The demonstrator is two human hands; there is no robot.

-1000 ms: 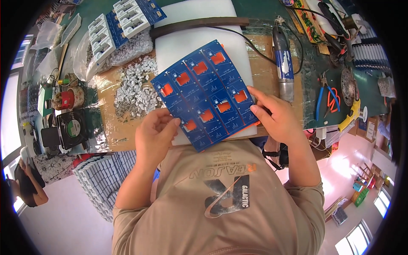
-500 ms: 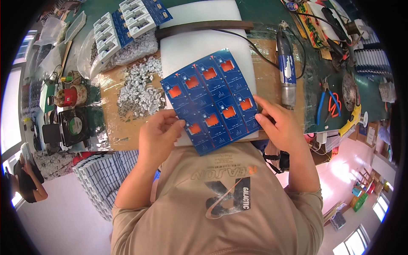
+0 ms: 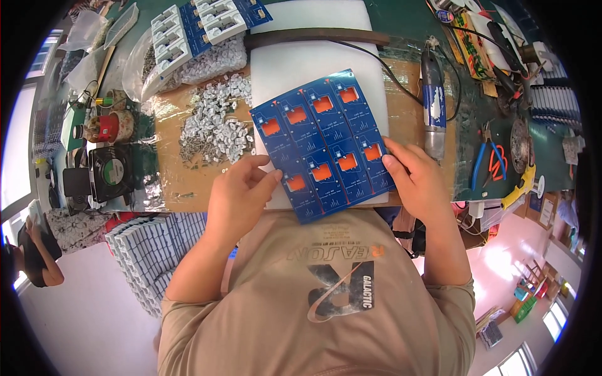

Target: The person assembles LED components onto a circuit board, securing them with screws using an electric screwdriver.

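Observation:
A blue circuit board panel [image 3: 321, 145] with orange patches in two rows is held tilted above a white foam sheet, close to my shirt. My right hand [image 3: 417, 178] grips its right edge, with the thumb on top and the fingers partly hidden behind. On the opposite side, my left hand [image 3: 241, 193] is at the lower left edge, thumb and bent fingers pinched toward it; the fingertips' contact is partly hidden. Just beyond the left hand lies a pile of small whitish metal parts [image 3: 219, 119].
A dark bar [image 3: 320, 37] crosses the white foam sheet [image 3: 307, 59]. Blue boards with white holders [image 3: 169, 41] rest on a bag of parts at far left. A fan [image 3: 111, 174] stands left. A blue-handled power tool [image 3: 434, 94] and pliers [image 3: 481, 156] lie right.
The whole bench view has shifted slightly right. My left thumb sits a little nearer the board's edge, its fingers slightly more lifted. The board stays tilted between both hands.

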